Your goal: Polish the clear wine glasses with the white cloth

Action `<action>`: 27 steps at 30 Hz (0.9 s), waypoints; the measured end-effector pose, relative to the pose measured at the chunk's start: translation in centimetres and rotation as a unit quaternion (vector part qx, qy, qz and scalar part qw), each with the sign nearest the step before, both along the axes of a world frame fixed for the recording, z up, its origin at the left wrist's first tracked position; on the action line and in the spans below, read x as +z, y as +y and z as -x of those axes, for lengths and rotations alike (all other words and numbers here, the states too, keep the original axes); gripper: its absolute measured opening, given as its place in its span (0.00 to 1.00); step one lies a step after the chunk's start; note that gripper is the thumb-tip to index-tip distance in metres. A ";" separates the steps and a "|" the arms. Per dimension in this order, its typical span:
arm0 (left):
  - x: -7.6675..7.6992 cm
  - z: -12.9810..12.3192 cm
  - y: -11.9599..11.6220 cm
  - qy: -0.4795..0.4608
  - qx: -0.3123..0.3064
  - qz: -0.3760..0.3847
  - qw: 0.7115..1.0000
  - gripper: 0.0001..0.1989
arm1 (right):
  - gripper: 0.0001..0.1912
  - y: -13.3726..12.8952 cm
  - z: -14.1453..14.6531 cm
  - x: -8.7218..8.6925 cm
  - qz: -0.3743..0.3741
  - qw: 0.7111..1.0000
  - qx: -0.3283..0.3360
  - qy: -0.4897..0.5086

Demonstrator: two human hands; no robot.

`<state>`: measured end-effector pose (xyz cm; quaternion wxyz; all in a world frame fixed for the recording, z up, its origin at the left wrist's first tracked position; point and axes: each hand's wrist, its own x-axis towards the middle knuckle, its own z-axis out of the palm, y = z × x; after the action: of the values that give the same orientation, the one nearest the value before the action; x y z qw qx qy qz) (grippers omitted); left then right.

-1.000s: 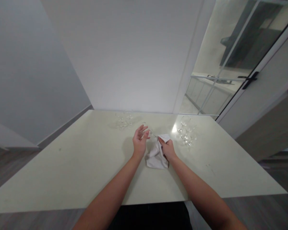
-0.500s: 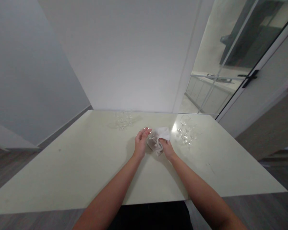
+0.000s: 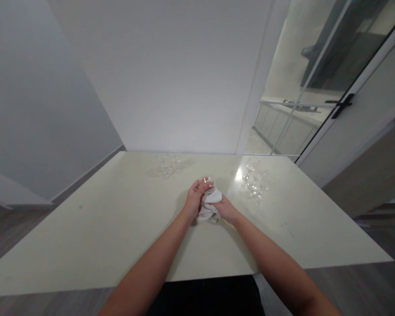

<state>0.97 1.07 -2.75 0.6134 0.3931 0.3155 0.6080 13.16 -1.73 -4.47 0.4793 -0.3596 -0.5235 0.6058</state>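
Near the middle of the pale table [image 3: 118,228], my left hand [image 3: 195,196] is closed round a clear glass [image 3: 208,181], whose rounded end shows above the fingers. A white cloth [image 3: 212,197] is bunched against the glass and hangs down between both hands. My right hand [image 3: 227,210] grips this cloth from the right side, its fingertips partly hidden in the folds. Which part of the glass lies under the cloth cannot be made out.
Several clear stemmed glasses [image 3: 255,180] stand in a group at the back right of the table. Another group of clear glasses [image 3: 168,166] stands at the back left. Behind the table rises a white wall [image 3: 171,87], with a glazed door at right.
The glass has turned so that one end points away from me. The cloth has moved left and down, and my left hand has closed more round the glass.
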 end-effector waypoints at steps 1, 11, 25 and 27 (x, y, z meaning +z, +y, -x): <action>0.0 0.0 0.0 -0.017 -0.035 0.003 0.999 0.26 | 0.17 -0.2 0.0 0.0 0.027 0.999 0.013 0.020; 0.2 0.0 -0.3 0.004 -0.069 -0.025 0.997 0.28 | 0.10 0.1 0.8 0.6 -0.085 0.995 -0.005 -0.055; 1.7 0.4 -0.7 0.008 -0.050 -0.013 0.999 0.23 | 0.17 0.3 0.5 0.3 -0.066 0.996 -0.034 -0.041; 1.6 0.3 -0.5 0.008 -0.029 -0.021 0.999 0.23 | 0.15 0.4 0.4 0.4 -0.095 0.992 -0.045 -0.069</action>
<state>0.64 0.56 -1.14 0.6199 0.4200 0.2963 0.5929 12.74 -1.28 -4.02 0.5011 -0.3761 -0.5938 0.5048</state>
